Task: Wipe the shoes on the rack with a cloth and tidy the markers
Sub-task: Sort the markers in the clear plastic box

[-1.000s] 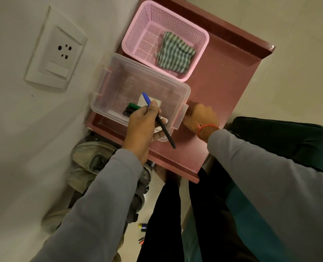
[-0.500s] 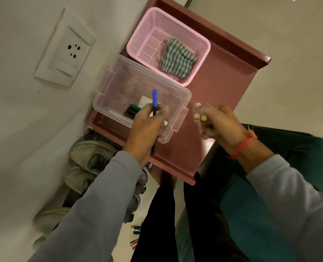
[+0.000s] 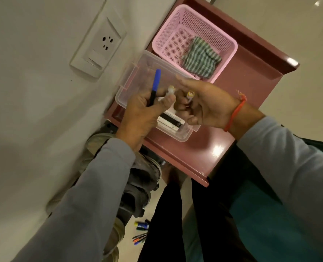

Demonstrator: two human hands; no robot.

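From the head camera we see our left hand [image 3: 143,110] pinching a blue-capped marker [image 3: 155,86] over the clear box [image 3: 138,76] on top of the red shoe rack [image 3: 251,87]. Our right hand [image 3: 204,103] has come across from the rack's edge, where it rested a second ago, and now meets the left above the box, its fingers curled round what look like two yellow-tipped markers [image 3: 190,94], though blur makes the count uncertain. A few markers [image 3: 171,120] already lie in the box. So we judge the gathering of markers is well along, with this handful ready to drop in.

The striped cloth [image 3: 202,59] sits folded in the pink basket [image 3: 168,35], untouched. The shoes [image 3: 141,178] stand on the lower shelves beneath our left sleeve, and more markers [image 3: 140,239] lie loose on the floor [image 3: 308,25], so tidying is not finished.
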